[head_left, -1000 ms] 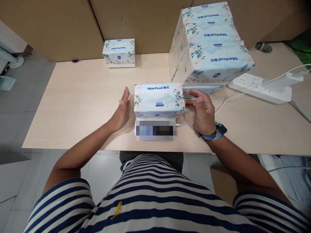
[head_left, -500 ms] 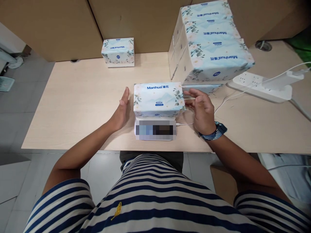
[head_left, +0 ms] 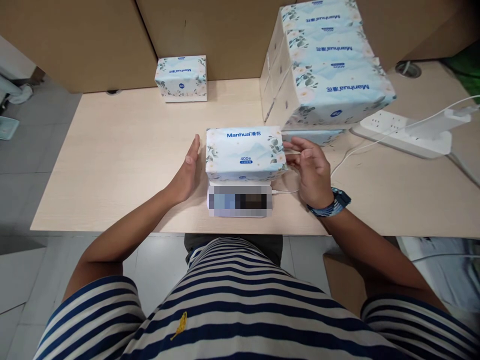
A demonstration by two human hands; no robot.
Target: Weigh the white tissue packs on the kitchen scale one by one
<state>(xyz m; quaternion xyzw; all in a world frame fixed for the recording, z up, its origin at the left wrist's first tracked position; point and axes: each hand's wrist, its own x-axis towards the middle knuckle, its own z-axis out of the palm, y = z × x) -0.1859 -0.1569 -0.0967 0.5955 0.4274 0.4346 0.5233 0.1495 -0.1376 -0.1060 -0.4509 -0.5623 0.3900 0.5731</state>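
The tissue pack lies on the white device, long axis nine-to-three o'clock, print upright to me. My left hand is spread at nine, my right hand loosely curved at three.

Pale desk: white device, lone tissue pack, pack stack, power strip.

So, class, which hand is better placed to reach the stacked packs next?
Probably the right hand: it is nearer the stacked packs, while the left hand is on the opposite side of the front pack.
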